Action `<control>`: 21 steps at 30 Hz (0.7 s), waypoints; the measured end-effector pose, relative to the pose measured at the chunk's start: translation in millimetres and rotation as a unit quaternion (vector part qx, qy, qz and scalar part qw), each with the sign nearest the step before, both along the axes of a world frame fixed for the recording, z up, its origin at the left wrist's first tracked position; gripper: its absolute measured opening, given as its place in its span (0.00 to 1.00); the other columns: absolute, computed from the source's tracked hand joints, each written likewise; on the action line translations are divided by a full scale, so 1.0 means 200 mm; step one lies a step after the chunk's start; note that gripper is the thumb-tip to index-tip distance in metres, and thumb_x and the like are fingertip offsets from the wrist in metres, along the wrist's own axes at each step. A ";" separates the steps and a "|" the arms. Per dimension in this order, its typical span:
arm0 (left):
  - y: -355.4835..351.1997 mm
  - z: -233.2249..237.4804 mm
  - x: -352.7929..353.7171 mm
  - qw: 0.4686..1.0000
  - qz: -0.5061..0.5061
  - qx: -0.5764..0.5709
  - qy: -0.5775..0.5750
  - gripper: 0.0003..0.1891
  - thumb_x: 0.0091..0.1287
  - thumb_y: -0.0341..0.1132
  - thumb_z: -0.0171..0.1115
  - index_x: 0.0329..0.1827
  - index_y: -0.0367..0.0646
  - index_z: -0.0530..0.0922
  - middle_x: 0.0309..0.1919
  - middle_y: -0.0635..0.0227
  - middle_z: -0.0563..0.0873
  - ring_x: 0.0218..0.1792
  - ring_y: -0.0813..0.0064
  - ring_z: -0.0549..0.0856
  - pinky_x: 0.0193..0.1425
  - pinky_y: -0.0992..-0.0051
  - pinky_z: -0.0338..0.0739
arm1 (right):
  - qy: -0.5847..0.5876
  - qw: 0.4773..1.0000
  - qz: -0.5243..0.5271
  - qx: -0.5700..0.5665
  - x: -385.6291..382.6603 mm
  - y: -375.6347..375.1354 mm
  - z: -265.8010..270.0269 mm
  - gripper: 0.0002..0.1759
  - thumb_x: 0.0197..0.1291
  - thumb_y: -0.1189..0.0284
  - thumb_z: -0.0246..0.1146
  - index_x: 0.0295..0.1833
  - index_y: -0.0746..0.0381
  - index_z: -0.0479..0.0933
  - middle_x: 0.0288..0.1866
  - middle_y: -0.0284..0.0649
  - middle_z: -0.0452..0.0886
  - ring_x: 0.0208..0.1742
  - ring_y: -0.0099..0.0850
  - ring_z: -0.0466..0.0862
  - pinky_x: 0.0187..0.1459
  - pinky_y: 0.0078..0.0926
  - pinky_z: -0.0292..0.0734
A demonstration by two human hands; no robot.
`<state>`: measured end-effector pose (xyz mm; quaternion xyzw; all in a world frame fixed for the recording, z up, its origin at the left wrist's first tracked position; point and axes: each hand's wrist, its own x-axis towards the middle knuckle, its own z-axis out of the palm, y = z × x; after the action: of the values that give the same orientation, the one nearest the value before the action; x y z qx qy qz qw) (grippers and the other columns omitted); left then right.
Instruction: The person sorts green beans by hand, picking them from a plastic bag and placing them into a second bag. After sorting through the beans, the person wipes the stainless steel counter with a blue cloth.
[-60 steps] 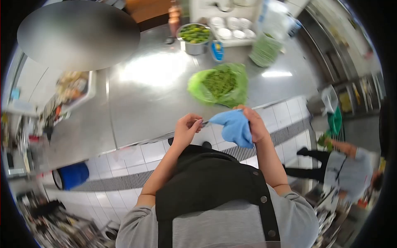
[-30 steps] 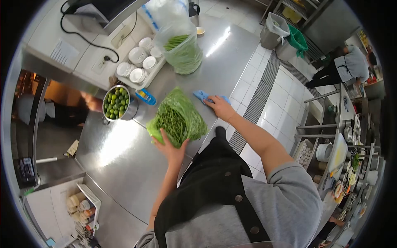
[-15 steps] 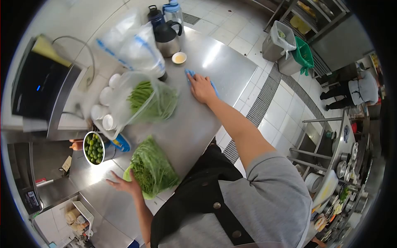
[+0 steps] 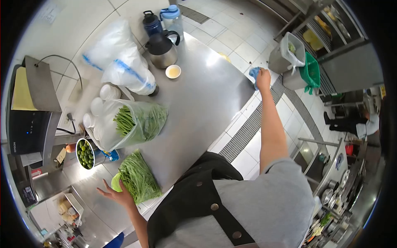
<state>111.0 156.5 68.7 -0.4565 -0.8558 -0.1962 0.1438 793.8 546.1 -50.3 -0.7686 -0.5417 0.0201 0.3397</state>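
My right hand (image 4: 264, 78) is closed around a crumpled blue cloth (image 4: 253, 74), out at the right corner of the steel table (image 4: 206, 95). Fingers spread and holding nothing, my left hand (image 4: 118, 193) is beside a plastic bag of leafy greens (image 4: 140, 177) at the table's near left edge. Behind that bag, a clear bag of green beans (image 4: 126, 120) lies with its mouth open. A small white bowl of yellowish liquid (image 4: 173, 72) sits in front of a steel thermos jug (image 4: 162, 51).
Against the wall are plastic-wrapped packs (image 4: 124, 58), water bottles (image 4: 171, 20) and stacked white cups (image 4: 97, 106). A pot of green limes (image 4: 85, 153) is at the left. Across the tiled floor stand lined bins (image 4: 285, 53), and another person (image 4: 351, 124) is at far right.
My right hand has swept the blue cloth rightward from the middle of the table to its corner. My left hand stays spread by the greens. The camera view has shifted slightly.
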 end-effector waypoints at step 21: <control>0.05 -0.05 0.17 0.991 0.011 -0.061 -0.117 0.31 0.61 0.30 0.75 0.70 0.49 0.77 0.82 0.47 0.55 0.80 0.41 0.58 0.81 0.47 0.55 | -0.146 0.930 0.337 -0.015 -1.34 0.54 -0.05 0.23 0.70 0.63 0.61 0.69 0.54 0.78 0.54 0.37 0.77 0.59 0.37 0.75 0.62 0.50 0.65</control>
<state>145.3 167.2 58.6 -0.4287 -0.8822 -0.1941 0.0170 526.7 654.4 -59.4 -0.5405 -0.8120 0.0292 0.2184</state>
